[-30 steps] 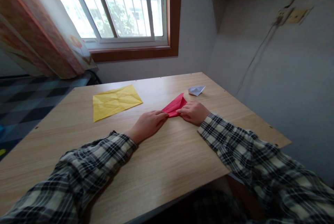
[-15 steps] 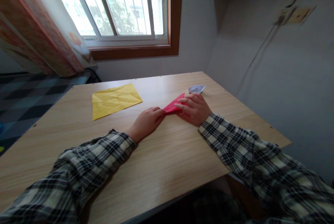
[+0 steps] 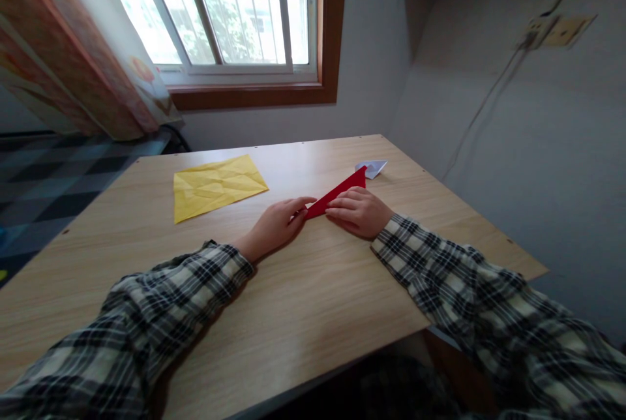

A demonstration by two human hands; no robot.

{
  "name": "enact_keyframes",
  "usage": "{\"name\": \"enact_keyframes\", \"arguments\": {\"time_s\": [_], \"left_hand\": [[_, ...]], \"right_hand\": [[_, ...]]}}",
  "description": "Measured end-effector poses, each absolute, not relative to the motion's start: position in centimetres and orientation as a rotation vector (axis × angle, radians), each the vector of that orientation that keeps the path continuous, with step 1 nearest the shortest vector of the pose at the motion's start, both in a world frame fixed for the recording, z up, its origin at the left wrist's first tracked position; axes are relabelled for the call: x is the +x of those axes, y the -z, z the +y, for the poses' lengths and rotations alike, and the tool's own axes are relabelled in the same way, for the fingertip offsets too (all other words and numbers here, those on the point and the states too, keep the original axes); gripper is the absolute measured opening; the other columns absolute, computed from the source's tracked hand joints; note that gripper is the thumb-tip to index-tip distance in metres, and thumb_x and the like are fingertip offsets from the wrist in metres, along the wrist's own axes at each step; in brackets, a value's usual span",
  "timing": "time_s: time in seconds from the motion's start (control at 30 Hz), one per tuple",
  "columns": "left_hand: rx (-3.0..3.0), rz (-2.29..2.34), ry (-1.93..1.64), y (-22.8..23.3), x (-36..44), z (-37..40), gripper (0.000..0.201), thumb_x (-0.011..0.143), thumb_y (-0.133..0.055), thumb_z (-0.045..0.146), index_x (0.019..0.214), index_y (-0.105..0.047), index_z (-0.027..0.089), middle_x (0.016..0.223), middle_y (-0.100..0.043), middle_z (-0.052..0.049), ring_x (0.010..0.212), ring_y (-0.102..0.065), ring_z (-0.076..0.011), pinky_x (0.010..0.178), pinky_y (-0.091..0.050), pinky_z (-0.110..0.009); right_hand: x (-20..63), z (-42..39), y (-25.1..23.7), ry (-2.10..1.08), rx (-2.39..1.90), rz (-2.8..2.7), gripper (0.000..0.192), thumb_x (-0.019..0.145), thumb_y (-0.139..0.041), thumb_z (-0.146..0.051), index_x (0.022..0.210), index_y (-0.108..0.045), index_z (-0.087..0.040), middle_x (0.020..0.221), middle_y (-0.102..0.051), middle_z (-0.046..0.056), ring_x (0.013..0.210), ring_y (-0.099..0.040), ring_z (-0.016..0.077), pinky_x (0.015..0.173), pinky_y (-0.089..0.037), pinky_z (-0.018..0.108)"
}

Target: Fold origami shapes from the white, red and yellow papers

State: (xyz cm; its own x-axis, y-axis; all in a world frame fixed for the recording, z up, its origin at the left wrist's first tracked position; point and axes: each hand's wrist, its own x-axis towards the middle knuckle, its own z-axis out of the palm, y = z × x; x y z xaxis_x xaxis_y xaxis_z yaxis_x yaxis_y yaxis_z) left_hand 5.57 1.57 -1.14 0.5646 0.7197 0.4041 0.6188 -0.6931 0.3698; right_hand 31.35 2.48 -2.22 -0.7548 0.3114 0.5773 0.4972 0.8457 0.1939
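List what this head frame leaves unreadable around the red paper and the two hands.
Head view only:
- Red paper: near end covered by left hand and right hand; layer count unclear.
- White folded paper: partly behind the red tip, too small to identify.
- Yellow sheet: creases too faint to trace.

Both hands sit mid-table, the left hand (image 3: 274, 225) and right hand (image 3: 360, 211) pressing on the red paper (image 3: 339, 192). Just beyond the paper's far tip lies a small white paper boat (image 3: 372, 167), blocking a straight reach to the far right. To the left, a yellow sheet (image 3: 216, 185) lies flat, well apart from the hands. Bare table (image 3: 303, 302) spreads near the person, between the sleeves. A wall (image 3: 513, 146) closes the right side.
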Motion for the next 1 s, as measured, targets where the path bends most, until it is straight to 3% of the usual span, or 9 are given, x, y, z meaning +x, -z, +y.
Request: {"name": "enact_keyframes", "arguments": {"time_s": [0.1, 0.47, 0.7, 1.0], "left_hand": [[2.610, 1.087, -0.790, 1.3, 5.4, 1.8, 0.036, 0.097, -0.045, 0.020, 0.129, -0.064, 0.019, 0.113, -0.075, -0.008, 0.096, -0.070, -0.0207, 0.085, -0.056, -0.034], [2.496, 1.030, -0.856, 1.6, 5.5, 2.2, 0.032, 0.092, -0.051, 0.016, 0.119, -0.068, 0.016, 0.126, -0.065, -0.012, 0.089, -0.071, -0.0152, 0.083, -0.061, -0.031], [2.647, 1.045, -0.807, 1.8, 5.5, 2.5, 0.029, 0.094, -0.050, 0.017, 0.110, -0.073, 0.015, 0.121, -0.070, -0.012, 0.107, -0.068, -0.0225, 0.099, -0.056, -0.039], [2.791, 1.038, -0.695, 2.0, 5.8, 2.2, 0.033, 0.095, -0.046, 0.014, 0.115, -0.072, 0.014, 0.117, -0.071, -0.013, 0.105, -0.067, -0.0230, 0.098, -0.056, -0.040]], "right_hand": [[31.4, 2.6, 2.3, 0.416, -0.608, -2.499, 0.029, 0.103, -0.049, -0.029, 0.117, -0.073, -0.021, 0.116, -0.076, 0.006, 0.101, -0.065, 0.0224, 0.091, -0.045, 0.042], [31.8, 3.2, 3.4, 0.299, -0.739, -2.555, 0.035, 0.098, -0.052, -0.025, 0.130, -0.067, -0.021, 0.133, -0.068, 0.008, 0.113, -0.061, 0.0266, 0.096, -0.046, 0.046], [31.7, 3.2, 3.2, 0.288, -0.771, -2.566, 0.036, 0.099, -0.051, -0.024, 0.131, -0.067, -0.021, 0.134, -0.068, 0.007, 0.121, -0.059, 0.0277, 0.104, -0.044, 0.049], [31.8, 3.6, 3.6, 0.122, -0.833, -2.595, 0.036, 0.100, -0.050, -0.025, 0.132, -0.066, -0.022, 0.137, -0.066, 0.010, 0.126, -0.060, 0.0250, 0.107, -0.044, 0.048]]}}
